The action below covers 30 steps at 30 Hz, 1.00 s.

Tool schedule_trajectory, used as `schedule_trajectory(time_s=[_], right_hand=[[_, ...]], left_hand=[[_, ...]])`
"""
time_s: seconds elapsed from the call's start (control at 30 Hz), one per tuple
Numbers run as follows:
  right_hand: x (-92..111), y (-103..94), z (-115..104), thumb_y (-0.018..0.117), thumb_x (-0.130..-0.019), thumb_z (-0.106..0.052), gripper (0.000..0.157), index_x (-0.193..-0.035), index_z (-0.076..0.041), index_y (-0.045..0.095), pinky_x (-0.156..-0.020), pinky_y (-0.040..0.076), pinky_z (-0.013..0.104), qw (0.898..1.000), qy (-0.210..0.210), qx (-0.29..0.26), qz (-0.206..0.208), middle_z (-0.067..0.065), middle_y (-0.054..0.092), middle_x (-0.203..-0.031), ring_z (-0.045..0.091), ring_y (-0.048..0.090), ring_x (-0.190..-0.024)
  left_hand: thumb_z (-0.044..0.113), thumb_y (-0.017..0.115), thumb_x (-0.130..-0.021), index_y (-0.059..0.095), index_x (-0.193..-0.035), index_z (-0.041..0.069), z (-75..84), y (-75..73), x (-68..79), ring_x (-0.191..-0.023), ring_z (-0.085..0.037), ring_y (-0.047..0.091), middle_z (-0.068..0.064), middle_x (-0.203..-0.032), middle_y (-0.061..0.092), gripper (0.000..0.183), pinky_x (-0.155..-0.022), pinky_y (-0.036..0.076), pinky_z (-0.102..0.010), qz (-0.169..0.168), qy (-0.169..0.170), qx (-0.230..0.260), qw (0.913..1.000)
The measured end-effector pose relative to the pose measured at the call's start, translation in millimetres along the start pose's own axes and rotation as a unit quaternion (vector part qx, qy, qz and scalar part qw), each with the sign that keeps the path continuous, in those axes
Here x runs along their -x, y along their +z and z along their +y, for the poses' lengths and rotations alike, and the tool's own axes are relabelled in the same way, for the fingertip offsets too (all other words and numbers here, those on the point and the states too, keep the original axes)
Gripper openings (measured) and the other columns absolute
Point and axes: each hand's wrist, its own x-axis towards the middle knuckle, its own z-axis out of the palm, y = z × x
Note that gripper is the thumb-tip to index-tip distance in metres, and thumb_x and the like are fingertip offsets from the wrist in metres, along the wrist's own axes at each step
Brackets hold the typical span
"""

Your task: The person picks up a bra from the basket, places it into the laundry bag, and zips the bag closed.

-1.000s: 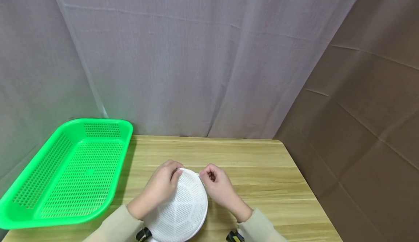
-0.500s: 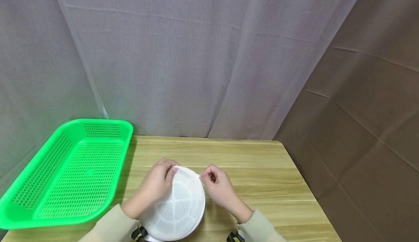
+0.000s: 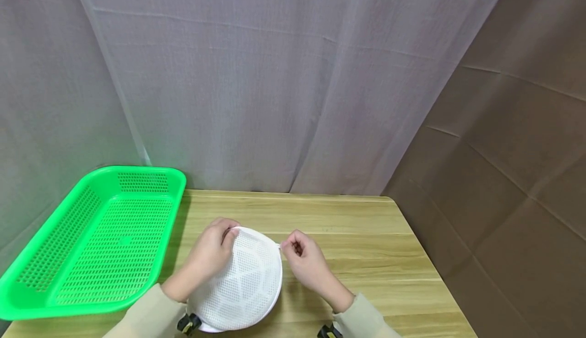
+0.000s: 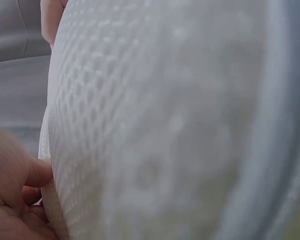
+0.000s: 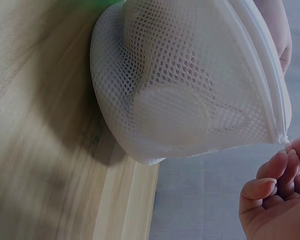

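The white round mesh bag, at the lower centre of the frame over the wooden counter, has slid a little to the left and turned slightly over the past second, carried by the left hand, while the right hand has barely shifted. So a short stretch of the narrow white tab at the bag's edge now shows between bag and right hand, and I take this as a pull drawing the tab taut where the white zip band ends; whether the zip's slider is running along I cannot tell. The left fingers are curled over the bag's upper-left edge with the thumb on the near side, closed firmly on the mesh; the right fingers are brought together in a pinch, thumb against forefinger, with just the tab between them. Off at the left of the frame sits the bright green rectangular plastic basket, in the same spot throughout. As for brands or writing, I can read none on the bag or the basket, and the small black wrist device at the bottom of the frame bears a yellowish patch too small to make out.
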Motion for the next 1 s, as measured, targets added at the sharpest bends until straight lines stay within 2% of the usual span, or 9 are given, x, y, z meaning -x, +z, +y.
schedule_trajectory(time_s=[0.2,0.4,0.5,0.73,1.0], right_hand=[[-0.3,0.0,0.8,0.059,-0.093,-0.002,0.018,-0.076,-0.007,0.055,-0.052,0.034,0.019,1.0,0.004,-0.004,0.0,-0.004,0.043,-0.065,0.007,0.04,-0.058],[-2.2,0.6,1.5,0.059,-0.092,-0.001,0.018,-0.075,-0.006,0.054,-0.053,0.033,0.019,1.0,-0.003,-0.009,0.002,-0.004,0.043,-0.065,0.007,0.04,-0.059],[-2.5,0.8,1.4,0.058,-0.092,0.0,0.018,-0.076,-0.006,0.054,-0.053,0.034,0.019,1.0,-0.004,-0.012,-0.001,-0.004,0.044,-0.065,0.007,0.041,-0.059],[-1.9,2.2,0.3,0.057,-0.093,0.0,0.017,-0.077,-0.004,0.055,-0.052,0.033,0.018,1.0,-0.007,-0.014,-0.008,-0.004,0.045,-0.065,0.006,0.042,-0.058],[-1.4,3.0,0.3,0.056,-0.094,0.0,0.016,-0.078,-0.004,0.056,-0.052,0.034,0.018,1.0,-0.007,-0.018,-0.015,-0.003,0.047,-0.065,0.006,0.042,-0.058]], left_hand=[[0.005,0.058,-0.095,0.066,-0.102,0.0,0.9,0.8,-1.7,-0.1,-0.029,0.061,-0.012,-0.103,0.063,0.012,-0.089,0.049,-0.045,-0.004,-0.002,0.008,1.0],[0.012,0.061,-0.093,0.066,-0.11,0.003,7.0,3.6,-2.2,-0.11,-0.028,0.058,-0.01,-0.111,0.063,0.02,-0.097,0.044,-0.046,-0.018,0.0,0.034,0.9993],[0.013,0.064,-0.092,0.066,-0.112,0.004,11.6,6.2,-1.7,-0.111,-0.029,0.057,-0.01,-0.113,0.063,0.022,-0.098,0.042,-0.048,-0.024,0.013,0.036,0.999],[0.016,0.068,-0.09,0.068,-0.112,0.008,20.9,17.2,1.0,-0.109,-0.028,0.056,-0.008,-0.112,0.064,0.023,-0.097,0.04,-0.048,-0.035,0.039,-0.001,0.9986],[0.015,0.069,-0.088,0.07,-0.107,0.01,28.2,21.9,3.9,-0.103,-0.023,0.056,-0.003,-0.106,0.065,0.019,-0.088,0.035,-0.043,-0.046,0.086,-0.021,0.995]])
